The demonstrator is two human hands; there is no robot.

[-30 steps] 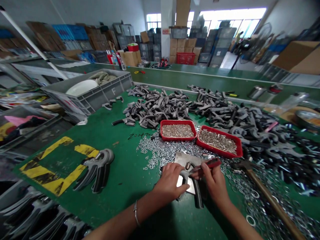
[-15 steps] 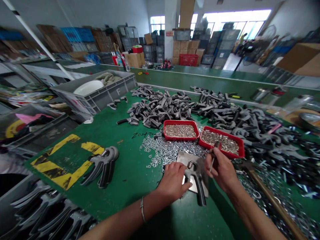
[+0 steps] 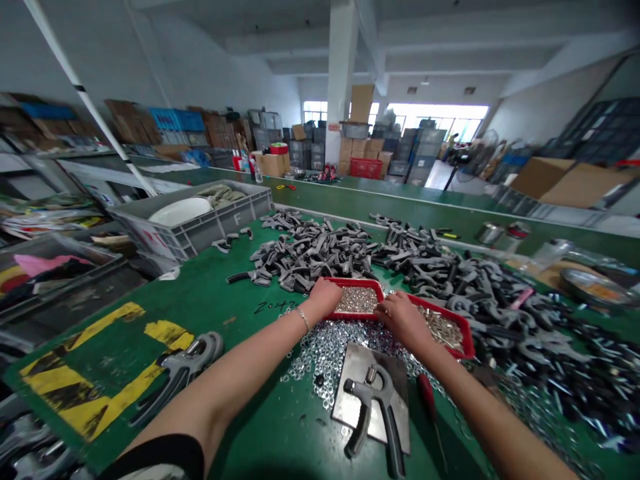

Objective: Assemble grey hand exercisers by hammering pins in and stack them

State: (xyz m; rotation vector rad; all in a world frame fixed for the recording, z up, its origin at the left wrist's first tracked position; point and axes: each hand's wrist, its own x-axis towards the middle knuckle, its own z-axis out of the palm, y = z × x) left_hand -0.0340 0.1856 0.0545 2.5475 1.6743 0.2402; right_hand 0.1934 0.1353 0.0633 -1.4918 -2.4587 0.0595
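My left hand reaches over the left end of a red tray of small metal pieces; its fingers are curled and their tips hidden. My right hand is closed at the left end of a second red tray, which holds longer metal pins; anything in its fingertips is too small to make out. In front of me a grey hand clamp with black grips lies on a metal plate, untouched by either hand. To the plate's right rests a screwdriver with a red handle.
Loose nuts cover the bench before the trays. Heaped grey clamp parts stand behind them. Another clamp lies by yellow-black tape on the left. A grey crate stands beyond, and a steel bowl far right.
My left hand has let go of the clamp and moved forward to the left tray. My right hand has put down the screwdriver and moved to the trays. The view has tilted up.
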